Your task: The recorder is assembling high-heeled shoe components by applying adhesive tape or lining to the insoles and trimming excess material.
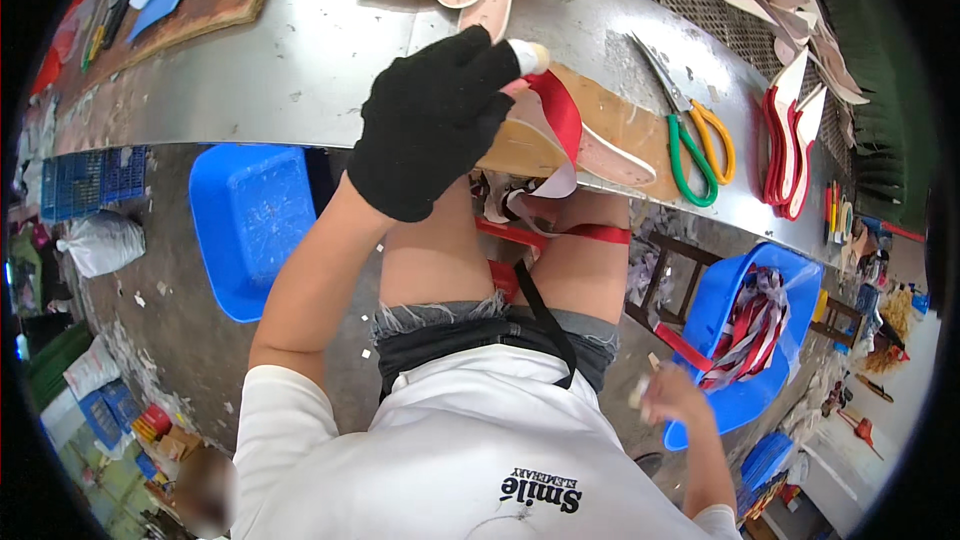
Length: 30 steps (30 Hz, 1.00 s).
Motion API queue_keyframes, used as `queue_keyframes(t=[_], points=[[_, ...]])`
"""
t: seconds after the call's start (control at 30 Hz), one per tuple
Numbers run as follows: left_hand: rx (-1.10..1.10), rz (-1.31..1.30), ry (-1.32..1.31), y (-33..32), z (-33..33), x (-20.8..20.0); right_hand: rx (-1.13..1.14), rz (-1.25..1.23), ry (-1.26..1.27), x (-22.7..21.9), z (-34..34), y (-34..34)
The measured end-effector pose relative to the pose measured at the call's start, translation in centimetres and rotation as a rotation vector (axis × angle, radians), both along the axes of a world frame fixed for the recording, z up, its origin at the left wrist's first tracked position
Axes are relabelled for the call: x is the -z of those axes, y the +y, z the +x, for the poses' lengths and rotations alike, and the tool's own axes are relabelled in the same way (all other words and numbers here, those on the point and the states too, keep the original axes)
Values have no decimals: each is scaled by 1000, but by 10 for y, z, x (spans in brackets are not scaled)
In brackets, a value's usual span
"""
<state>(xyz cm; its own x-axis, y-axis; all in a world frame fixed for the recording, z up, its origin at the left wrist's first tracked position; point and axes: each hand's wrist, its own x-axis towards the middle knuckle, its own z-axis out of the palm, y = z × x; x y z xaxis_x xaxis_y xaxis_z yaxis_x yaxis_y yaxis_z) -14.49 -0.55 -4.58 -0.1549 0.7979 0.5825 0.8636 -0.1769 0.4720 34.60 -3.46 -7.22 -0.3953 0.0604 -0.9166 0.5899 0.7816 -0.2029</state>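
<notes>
My left hand (pixel 435 125), in a black glove with its fingertips bare and one finger wrapped in white, is closed over the near table edge. It grips a beige insole (pixel 615 160) whose narrow end sticks out to the right; the rest is partly hidden. A red ribbon (pixel 565 110) loops from beside these fingers down past the table edge. My right hand (pixel 675 395) is bare, with white on a fingertip, low beside a blue tub (pixel 687 430). Motion smears its fingers, and whether they hold anything is unclear. Red and white strips (pixel 755 335) lie heaped in the tub.
Green-and-orange-handled scissors (pixel 690 130) lie on the metal table (pixel 330 50). Red-edged pieces (pixel 785 155) are stacked to their right. More insoles (pixel 490 0) lie at the back. Another blue tub (pixel 250 220) stands on the floor at left. A board (pixel 240 0) holds a red-handled tool.
</notes>
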Motion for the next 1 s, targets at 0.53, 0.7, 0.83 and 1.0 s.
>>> queue_keyframes(t=[0.53, 0.7, 0.83, 1.0], points=[[-10, 19, -46, -8, 13, -19, 811, 378, 1301, -68, -320, 118], [64, 76, 48, 1, 5, -14, 933, 255, 1272, -78, -327, 123], [97, 61, 97, 9, 3, -12, 875, 353, 1373, -90, -330, 117], [46, 20, 27, 5, 7, -17, 1039, 522, 1385, -84, -286, 77]])
